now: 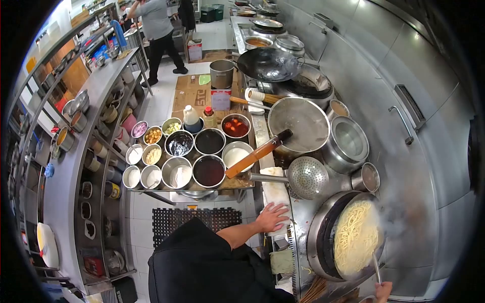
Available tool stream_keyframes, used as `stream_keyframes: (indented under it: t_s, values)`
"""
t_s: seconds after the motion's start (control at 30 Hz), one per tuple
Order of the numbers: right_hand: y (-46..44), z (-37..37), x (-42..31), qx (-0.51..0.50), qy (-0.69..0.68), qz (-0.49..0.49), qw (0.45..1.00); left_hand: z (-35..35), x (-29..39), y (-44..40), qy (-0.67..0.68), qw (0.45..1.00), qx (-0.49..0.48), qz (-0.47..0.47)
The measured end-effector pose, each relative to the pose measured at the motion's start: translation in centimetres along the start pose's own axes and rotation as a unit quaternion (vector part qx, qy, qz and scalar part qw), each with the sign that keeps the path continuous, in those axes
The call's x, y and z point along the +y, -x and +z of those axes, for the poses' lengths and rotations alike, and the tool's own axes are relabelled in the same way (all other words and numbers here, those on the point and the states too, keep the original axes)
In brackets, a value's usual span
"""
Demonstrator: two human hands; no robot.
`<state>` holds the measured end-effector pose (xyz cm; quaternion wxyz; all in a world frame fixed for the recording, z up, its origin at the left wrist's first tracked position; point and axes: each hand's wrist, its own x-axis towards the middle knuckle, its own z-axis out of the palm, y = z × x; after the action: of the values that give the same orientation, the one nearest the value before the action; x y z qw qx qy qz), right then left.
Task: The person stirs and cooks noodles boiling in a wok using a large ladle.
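Note:
My left hand (273, 217) lies flat with fingers spread on a folded white cloth (276, 194) along the stove's front edge. At the lower right, my right hand (383, 291) is closed around the metal handle of a cooking utensil (377, 268). That handle runs into a wok (323, 242) of pale yellow noodles (356, 235) in cloudy liquid, with steam rising at the right. The utensil's head is hidden, so its kind cannot be told. A perforated strainer (308, 178) rests just beyond my left hand.
A large pot (299, 123) stands beyond the strainer, with a wooden-handled tool (260, 153) across its rim. Lidded pots (346, 145) and an empty wok (270, 64) stand farther along. Several sauce and ingredient bowls (209, 170) fill a side table. Another person (157, 35) stands in the aisle.

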<state>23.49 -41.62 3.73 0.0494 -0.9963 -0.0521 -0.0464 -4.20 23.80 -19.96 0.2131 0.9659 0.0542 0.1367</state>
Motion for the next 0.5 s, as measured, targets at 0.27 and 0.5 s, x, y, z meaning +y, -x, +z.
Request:
stream_keyframes:
  t_s: [0.27, 0.5]
  values:
    - [0.7, -7.3, -7.0, 0.011, 0.104, -0.019, 0.994, 0.2, -0.2, 0.0, -0.001, 1.000, 0.007, 0.003]
    - [4.4, -15.1, -20.1, -0.124, 0.307, -0.010, 0.943, 0.3, -0.1, 0.0, -0.003, 1.000, 0.002, 0.001]
